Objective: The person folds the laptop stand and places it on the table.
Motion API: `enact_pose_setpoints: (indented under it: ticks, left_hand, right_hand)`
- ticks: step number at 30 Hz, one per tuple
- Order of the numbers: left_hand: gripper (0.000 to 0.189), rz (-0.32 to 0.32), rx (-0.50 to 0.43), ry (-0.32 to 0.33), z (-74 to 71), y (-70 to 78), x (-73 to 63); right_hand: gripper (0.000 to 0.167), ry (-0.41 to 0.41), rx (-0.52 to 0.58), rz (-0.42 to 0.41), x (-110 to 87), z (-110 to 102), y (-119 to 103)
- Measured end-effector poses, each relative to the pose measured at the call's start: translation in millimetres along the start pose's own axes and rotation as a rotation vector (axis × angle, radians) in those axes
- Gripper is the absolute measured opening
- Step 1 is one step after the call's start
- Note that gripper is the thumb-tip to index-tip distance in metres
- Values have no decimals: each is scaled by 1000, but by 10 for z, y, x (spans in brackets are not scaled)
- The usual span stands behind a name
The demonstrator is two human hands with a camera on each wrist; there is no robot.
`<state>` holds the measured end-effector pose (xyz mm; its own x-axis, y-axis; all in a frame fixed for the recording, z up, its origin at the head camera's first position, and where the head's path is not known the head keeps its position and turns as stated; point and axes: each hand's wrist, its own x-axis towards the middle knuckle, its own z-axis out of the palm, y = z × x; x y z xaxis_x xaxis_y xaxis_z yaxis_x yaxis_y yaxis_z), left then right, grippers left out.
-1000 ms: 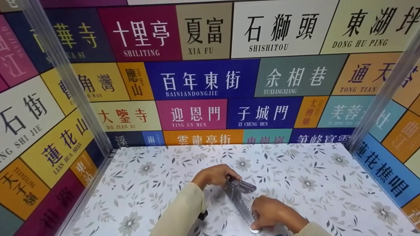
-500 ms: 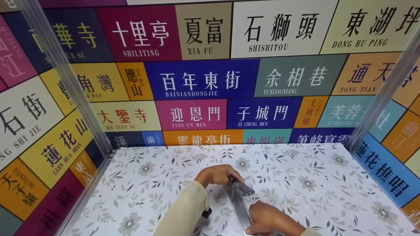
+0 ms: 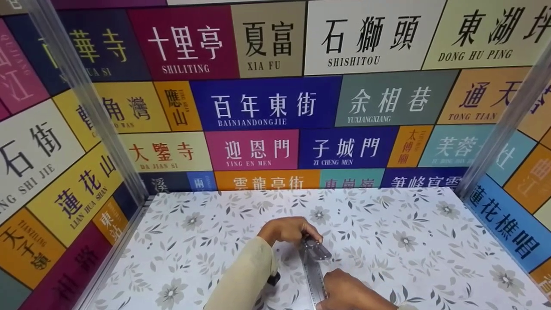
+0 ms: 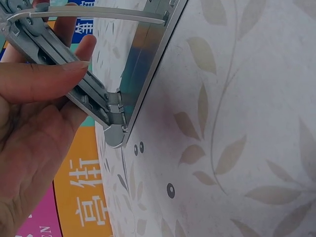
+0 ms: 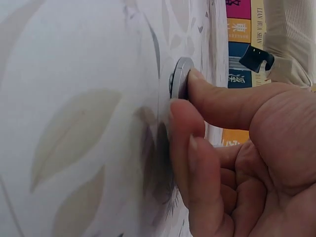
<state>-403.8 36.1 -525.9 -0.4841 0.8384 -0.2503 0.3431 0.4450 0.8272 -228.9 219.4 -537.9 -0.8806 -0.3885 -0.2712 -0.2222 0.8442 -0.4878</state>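
A hinged grey metal tool [image 3: 316, 275] lies lengthwise in front of me. Its long flat bar [image 4: 140, 69] has ruler-like marks along the edge. From the hinge, a slotted metal arm [image 4: 96, 89] stands up at an angle, joined to the bar by a thin curved strut [image 4: 94, 12]. My left hand [image 3: 290, 230] pinches this raised arm between thumb and fingers at the far end. At the near end, my right hand [image 3: 348, 292] grips the bar; the right wrist view shows thumb and index finger on its rounded metal tip [image 5: 182, 74]. The palm hides the rest there.
The tool is on a table [image 3: 181, 258] covered in white cloth with grey flowers and leaves. Walls of coloured signs [image 3: 264, 103] rise behind and at both sides. Clear posts [image 3: 92, 107] stand at the back corners. A black device [image 3: 273, 279] sits at my left cuff.
The tool's near end has swung left, with my right hand moving along with it. My left hand has shifted slightly right, and the raised arm points more toward me.
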Motion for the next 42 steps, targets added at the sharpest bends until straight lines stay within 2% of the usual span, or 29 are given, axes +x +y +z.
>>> enact_pose_setpoints:
  ticks: [5, 10, 13, 17, 22, 28, 36, 39, 42]
  left_hand:
    - [83, 7, -18, -23, 1, -4, -5]
    - [84, 10, -16, -30, 7, -12, 1]
    - [84, 11, -6, -28, 7, -14, 7]
    - [82, 15, -21, -30, 6, -18, 29]
    - [82, 10, -32, -42, 5, -32, 44]
    - [81, 8, -19, -35, 8, -37, 48]
    - [80, 32, -18, -49, -4, -31, 42]
    - [78, 46, -24, -35, 17, -47, 46]
    - [75, 49, -36, 18, 62, -77, 37]
  right_hand:
    - [37, 50, -41, 10, 3, 54, -37]
    - [36, 48, 8, 26, 4, 84, -53]
    - [36, 62, 12, 2, 9, 95, -49]
    - [40, 65, -22, -39, 26, 95, -34]
    - [41, 50, -41, -49, 47, 111, -31]
    - [38, 30, 0, -22, 66, 119, -63]
    - [42, 50, -36, -24, 76, 133, -115]
    - [43, 48, -45, -20, 87, 140, -115]
    - [40, 37, -27, -21, 96, 158, -105]
